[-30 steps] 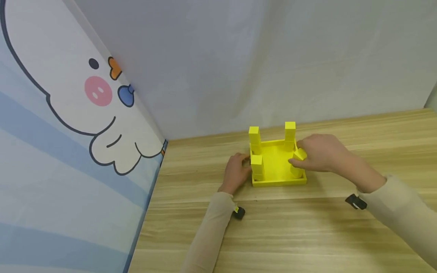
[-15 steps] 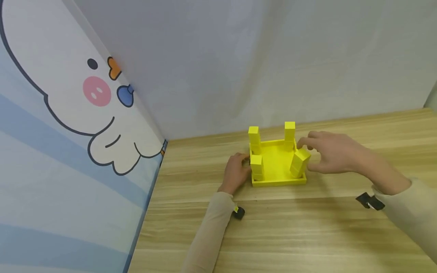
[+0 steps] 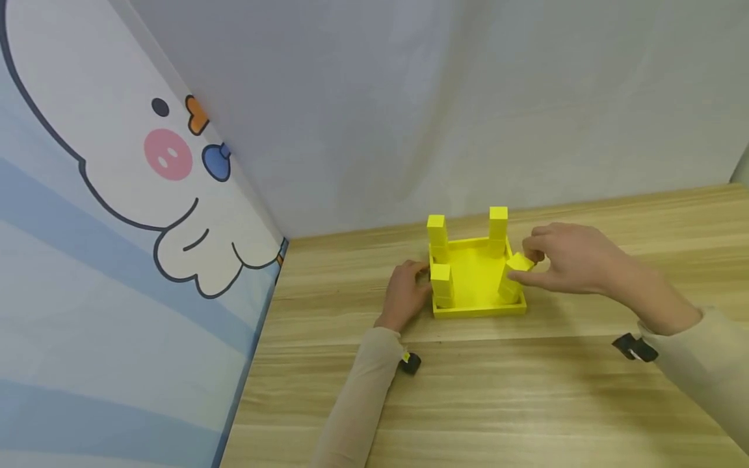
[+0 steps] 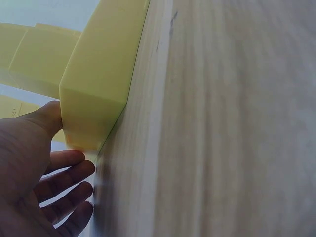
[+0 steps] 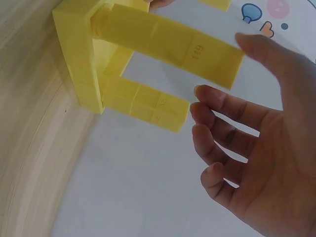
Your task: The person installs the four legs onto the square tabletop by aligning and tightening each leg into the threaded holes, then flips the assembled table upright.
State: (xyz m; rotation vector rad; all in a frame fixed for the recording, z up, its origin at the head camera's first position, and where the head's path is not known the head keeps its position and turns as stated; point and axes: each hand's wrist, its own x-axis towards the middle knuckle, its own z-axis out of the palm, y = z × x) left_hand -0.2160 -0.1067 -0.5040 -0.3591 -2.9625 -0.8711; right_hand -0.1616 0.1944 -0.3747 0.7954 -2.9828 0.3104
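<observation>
A shallow yellow tray point(image 3: 480, 311) sits on the wooden table, with a column of yellow blocks at each corner. My left hand point(image 3: 404, 296) is at the tray's left side; in the left wrist view its thumb point(image 4: 47, 116) touches the wall, the other fingers loosely bent beside it. The near-right block column point(image 3: 510, 286) leans to the right, its bottom standing on a round piece point(image 5: 101, 22). My right hand point(image 3: 576, 257) is around its top, thumb and fingers spread to either side; in the right wrist view a gap shows between fingertips and block, marked "119".
Three other columns stand upright: near-left point(image 3: 441, 286), far-left point(image 3: 437, 237) and far-right point(image 3: 498, 231). A grey-white wall point(image 3: 468, 117) rises behind the table point(image 3: 468, 390). To the left is a panel point(image 3: 117, 162) with a cartoon drawing.
My right hand let go of the near-right column and drew back to the right, leaving it leaning. Its thumb has since come back over the column's top. My left hand has stayed put.
</observation>
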